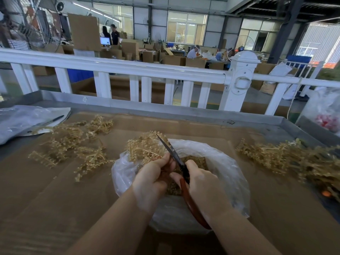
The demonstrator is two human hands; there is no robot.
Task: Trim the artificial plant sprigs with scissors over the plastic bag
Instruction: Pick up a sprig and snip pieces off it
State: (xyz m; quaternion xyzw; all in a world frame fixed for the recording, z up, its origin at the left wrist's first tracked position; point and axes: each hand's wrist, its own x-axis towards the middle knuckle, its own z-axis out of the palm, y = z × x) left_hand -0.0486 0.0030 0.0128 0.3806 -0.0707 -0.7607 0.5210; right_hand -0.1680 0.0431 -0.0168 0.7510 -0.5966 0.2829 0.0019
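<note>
Cardboard-lined worktable fills the lower frame, white railing and a warehouse floor behind. Far left: crumpled grey bag with a pen on it. Left of centre: loose golden sprigs scattered. Centre: left hand grips a sprig cluster over the clear plastic bag; right hand curls round red-handled scissors, blades angled up-left against the cluster. Right: heaped sprig pile.

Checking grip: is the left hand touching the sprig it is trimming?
Touching. Head view: the left hand grips the golden sprig at its base.
</note>
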